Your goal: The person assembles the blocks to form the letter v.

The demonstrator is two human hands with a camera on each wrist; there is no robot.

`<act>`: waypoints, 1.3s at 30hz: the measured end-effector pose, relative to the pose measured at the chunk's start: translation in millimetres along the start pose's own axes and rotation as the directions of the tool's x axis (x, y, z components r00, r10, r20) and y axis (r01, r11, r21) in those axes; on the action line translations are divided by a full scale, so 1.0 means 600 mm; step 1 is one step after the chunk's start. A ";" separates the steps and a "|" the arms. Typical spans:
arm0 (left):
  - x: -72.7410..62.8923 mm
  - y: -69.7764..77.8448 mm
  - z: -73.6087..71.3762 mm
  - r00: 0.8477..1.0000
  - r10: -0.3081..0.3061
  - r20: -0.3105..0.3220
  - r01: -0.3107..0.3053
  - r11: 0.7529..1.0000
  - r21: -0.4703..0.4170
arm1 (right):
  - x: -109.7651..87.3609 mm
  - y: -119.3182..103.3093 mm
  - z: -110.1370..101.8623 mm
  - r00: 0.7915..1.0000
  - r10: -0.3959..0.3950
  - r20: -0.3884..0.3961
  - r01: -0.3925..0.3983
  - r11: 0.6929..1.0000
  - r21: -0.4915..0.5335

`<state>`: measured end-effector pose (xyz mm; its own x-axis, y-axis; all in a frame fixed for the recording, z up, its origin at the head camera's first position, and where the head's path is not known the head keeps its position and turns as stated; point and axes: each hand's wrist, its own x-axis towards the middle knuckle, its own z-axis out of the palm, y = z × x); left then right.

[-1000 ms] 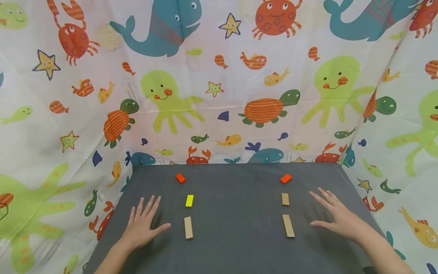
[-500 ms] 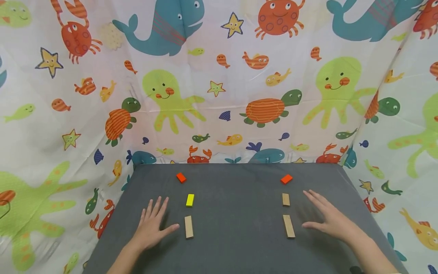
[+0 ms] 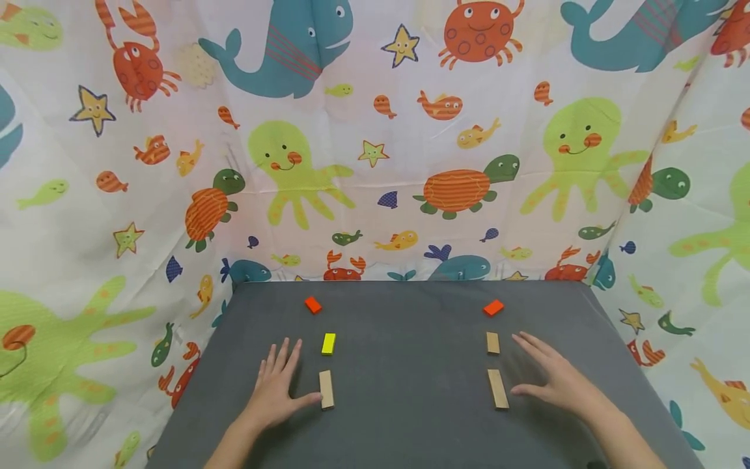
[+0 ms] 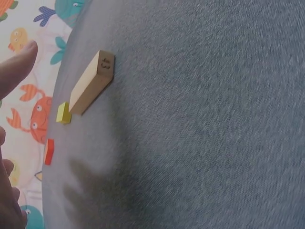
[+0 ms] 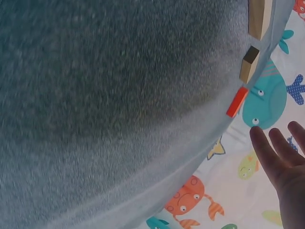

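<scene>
My left hand hovers over the left side of the table, fingers spread and holding nothing. In the head view its thumb tip overlaps the edge of a long wooden block; the left wrist view shows the number 43 on that block's end. Beyond it lie a yellow block and a red block. My right hand, also with fingers extended and nothing held, is just right of another long wooden block. Farther back are a short wooden block and a second red block.
A dark grey cloth covers the table, and the two rows of blocks stand apart with grey cloth between them. A white curtain printed with sea animals rises along the back and both sides.
Both hands have moved inward, the left hand rightward and the right hand leftward, each closer to its row of blocks. The blocks stay where they were on the table.
</scene>
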<state>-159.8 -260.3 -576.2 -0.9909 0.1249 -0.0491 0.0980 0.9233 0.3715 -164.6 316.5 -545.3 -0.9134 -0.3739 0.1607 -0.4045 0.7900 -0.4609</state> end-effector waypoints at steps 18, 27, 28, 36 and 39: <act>0.002 0.012 0.037 0.999 -0.046 -0.002 0.044 0.977 -0.208 | 0.003 -0.006 0.041 0.985 0.095 0.147 -0.121 0.976 0.179; 0.015 0.025 0.050 0.993 -0.022 0.119 0.053 0.962 -0.269 | 0.007 0.005 0.064 0.962 0.103 0.253 -0.167 0.954 0.248; 0.016 0.027 0.051 0.991 -0.019 0.131 0.054 0.961 -0.271 | 0.008 0.005 0.066 0.960 0.112 0.258 -0.178 0.953 0.246; 0.021 0.029 0.058 0.977 0.011 0.213 0.049 0.960 -0.274 | 0.012 0.004 0.079 0.930 0.157 0.332 -0.247 0.937 0.249; 0.020 0.027 0.060 0.978 0.031 0.205 0.025 0.964 -0.263 | 0.014 0.004 0.083 0.925 0.175 0.336 -0.261 0.938 0.230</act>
<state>-166.8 -230.8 -603.9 -0.9477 0.2251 -0.2264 0.0460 0.7979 0.6010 -171.2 291.1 -588.5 -0.9007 -0.3715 -0.2254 -0.1306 0.7262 -0.6749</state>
